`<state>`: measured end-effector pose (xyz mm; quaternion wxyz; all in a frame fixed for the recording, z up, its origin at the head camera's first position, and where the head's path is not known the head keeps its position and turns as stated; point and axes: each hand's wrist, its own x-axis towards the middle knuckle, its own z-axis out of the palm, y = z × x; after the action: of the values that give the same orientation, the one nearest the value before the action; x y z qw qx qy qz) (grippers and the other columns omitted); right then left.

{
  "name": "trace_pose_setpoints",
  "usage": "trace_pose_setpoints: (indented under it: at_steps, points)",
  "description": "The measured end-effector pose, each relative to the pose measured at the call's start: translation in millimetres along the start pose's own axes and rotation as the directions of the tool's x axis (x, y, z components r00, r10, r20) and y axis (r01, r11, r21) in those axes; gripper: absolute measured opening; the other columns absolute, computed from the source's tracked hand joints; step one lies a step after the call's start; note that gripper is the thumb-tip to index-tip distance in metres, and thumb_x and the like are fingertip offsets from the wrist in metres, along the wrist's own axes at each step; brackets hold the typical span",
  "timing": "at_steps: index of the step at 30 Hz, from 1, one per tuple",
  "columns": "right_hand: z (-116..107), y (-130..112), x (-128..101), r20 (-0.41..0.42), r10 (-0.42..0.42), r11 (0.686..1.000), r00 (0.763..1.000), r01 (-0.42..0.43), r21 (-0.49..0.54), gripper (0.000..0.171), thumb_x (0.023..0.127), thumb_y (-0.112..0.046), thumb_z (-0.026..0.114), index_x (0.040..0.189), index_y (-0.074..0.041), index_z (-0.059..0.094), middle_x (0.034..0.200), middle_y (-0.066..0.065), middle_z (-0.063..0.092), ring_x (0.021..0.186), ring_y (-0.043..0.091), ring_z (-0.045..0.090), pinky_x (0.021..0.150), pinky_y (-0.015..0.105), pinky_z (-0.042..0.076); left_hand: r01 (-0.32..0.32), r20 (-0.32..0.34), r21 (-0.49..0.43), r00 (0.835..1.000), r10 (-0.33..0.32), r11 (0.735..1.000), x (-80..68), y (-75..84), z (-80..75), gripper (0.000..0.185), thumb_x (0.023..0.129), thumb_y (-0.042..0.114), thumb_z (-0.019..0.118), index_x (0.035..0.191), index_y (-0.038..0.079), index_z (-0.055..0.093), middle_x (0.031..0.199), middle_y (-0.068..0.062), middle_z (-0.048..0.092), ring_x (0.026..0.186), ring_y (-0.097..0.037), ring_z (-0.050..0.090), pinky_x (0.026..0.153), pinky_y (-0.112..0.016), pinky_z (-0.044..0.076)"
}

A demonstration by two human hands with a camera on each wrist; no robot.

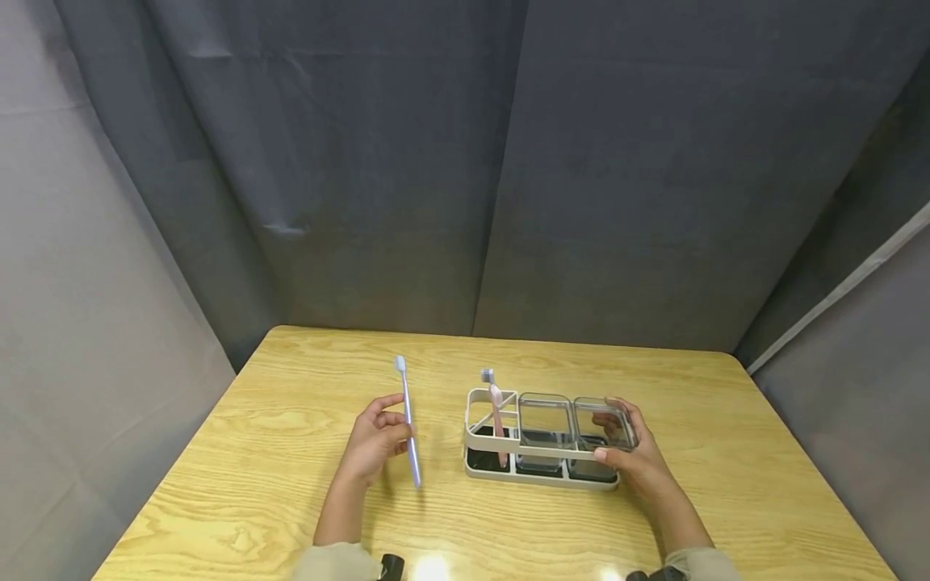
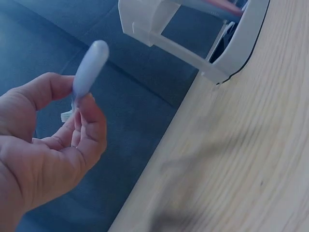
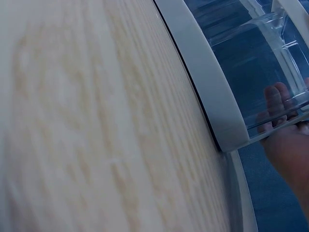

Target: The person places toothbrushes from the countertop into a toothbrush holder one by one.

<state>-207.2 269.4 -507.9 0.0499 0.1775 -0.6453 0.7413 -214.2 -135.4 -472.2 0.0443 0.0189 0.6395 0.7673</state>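
Note:
Upright in the air, bristle end up, a pale blue toothbrush [image 1: 414,466] is pinched between the thumb and fingers of my left hand [image 1: 370,445]. To its right stands a white toothbrush holder [image 1: 538,478] with a black inside base. My right hand [image 1: 645,461] grips the holder's right end, thumb at the front and fingers behind the clear cup [image 1: 600,420]. A second clear cup [image 1: 545,413] sits in the middle slot. In the left section leans a pink toothbrush [image 1: 498,415], head up. The left wrist view shows the blue handle's rounded end [image 2: 91,65] close up.
Both hands work over a light wood table [image 1: 261,460]. Grey curtains [image 1: 378,202] hang behind its far edge and at both sides. The holder's left front corner [image 2: 227,75] is near the left hand.

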Motion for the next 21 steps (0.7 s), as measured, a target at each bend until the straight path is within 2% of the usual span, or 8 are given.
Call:
trace_pose_setpoints:
  at_steps: [8,13,21]
  points:
    - [-2,0,-4,-0.022,0.035,0.999,0.999,-0.035,-0.020,0.079,0.070,0.014,0.064,0.138,0.002,0.024,0.122,0.021,0.046,0.115,0.025,0.044,0.100,0.021,0.029,-0.001,-0.034,-0.009,0.999,0.001,1.000,-0.9,-7.3,9.1,0.053,0.080,-0.006,0.061,0.129,0.003,0.044,0.095,-0.012,0.048,0.077,-0.021,0.055,0.069,-0.035,0.050]
    - [-2,0,-2,-0.025,0.037,0.999,0.999,-0.038,-0.028,0.080,0.070,0.014,0.063,0.138,0.003,0.022,0.122,0.020,0.047,0.116,0.024,0.044,0.100,0.019,0.029,-0.034,-0.051,-0.007,0.998,0.033,0.999,3.3,0.1,17.7,0.046,0.081,-0.005,0.060,0.124,0.005,0.047,0.090,-0.009,0.049,0.076,-0.021,0.054,0.066,-0.034,0.050]
    - [0,1,0,-0.028,0.031,0.998,0.999,-0.032,-0.046,0.080,0.070,0.014,0.063,0.138,0.004,0.022,0.123,0.018,0.050,0.115,0.021,0.046,0.100,0.019,0.030,-0.069,-0.077,-0.063,0.995,0.064,0.996,6.5,12.8,32.4,0.043,0.081,-0.007,0.058,0.121,0.002,0.046,0.085,-0.006,0.049,0.076,-0.019,0.052,0.064,-0.031,0.048]
